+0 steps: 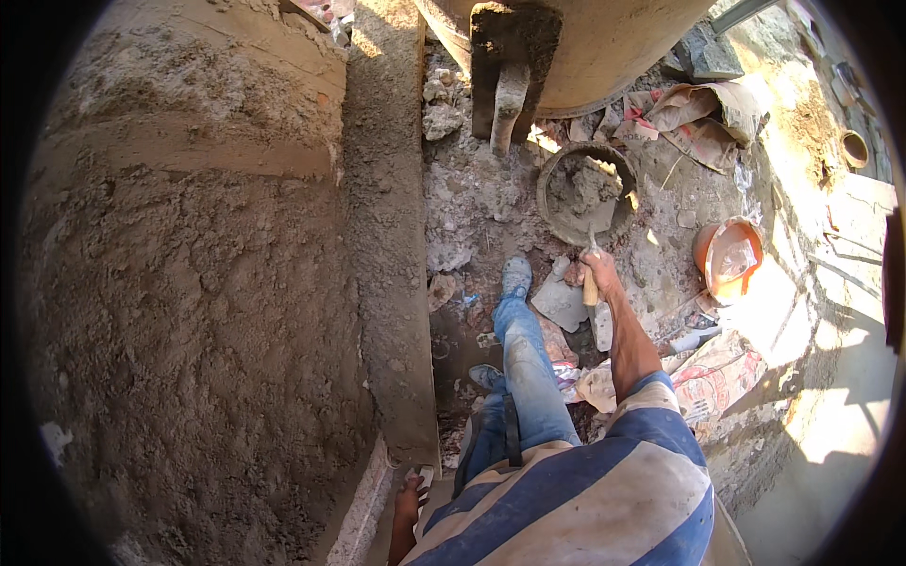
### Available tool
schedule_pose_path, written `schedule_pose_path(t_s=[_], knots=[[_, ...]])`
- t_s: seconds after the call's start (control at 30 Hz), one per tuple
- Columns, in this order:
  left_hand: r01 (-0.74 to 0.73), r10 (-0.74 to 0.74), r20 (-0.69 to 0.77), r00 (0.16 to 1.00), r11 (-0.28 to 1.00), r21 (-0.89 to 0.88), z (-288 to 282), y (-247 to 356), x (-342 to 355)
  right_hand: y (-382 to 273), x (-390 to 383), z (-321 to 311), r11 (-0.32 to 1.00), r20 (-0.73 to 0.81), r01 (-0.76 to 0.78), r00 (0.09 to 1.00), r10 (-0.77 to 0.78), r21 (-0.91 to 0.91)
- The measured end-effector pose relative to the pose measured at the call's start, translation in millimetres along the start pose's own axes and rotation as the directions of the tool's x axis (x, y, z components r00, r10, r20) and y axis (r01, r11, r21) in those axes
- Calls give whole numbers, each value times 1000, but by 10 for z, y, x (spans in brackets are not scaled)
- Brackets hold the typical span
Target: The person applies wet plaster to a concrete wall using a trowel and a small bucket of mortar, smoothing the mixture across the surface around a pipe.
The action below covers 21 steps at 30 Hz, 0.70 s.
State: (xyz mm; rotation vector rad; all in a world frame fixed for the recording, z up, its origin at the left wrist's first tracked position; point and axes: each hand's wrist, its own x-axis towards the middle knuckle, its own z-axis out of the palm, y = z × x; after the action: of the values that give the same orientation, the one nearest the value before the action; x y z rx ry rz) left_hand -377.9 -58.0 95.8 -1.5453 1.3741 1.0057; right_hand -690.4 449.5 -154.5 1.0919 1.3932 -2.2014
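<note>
My right hand is closed round the wooden handle of a trowel. The trowel's blade reaches into a round pan of wet grey mortar, and its tip is buried there. Low in the picture, my left hand is by the bottom end of a mortar-coated ledge. Its fingers are bent round a small pale thing too unclear to name. Rough, damp mortar covers the broad wall surface to the left.
A large drum stands beyond the pan, with a dark hand float against it. An orange bucket is at the right. Crumpled sacks, a torn paper bag and broken slabs litter the ground around my feet.
</note>
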Motion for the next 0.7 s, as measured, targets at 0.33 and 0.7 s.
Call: schedule_pose_path(t_s=[0.33, 0.7], knots=[[-375, 361, 158, 919, 925, 63, -132, -110, 200, -886, -1331, 868, 894, -42, 240, 969, -242, 378], [-511, 498, -122, 859, 811, -286, -200, -1416, 1057, -3073, -3911, 2511, 202, -700, 979, 139, -700, -8]])
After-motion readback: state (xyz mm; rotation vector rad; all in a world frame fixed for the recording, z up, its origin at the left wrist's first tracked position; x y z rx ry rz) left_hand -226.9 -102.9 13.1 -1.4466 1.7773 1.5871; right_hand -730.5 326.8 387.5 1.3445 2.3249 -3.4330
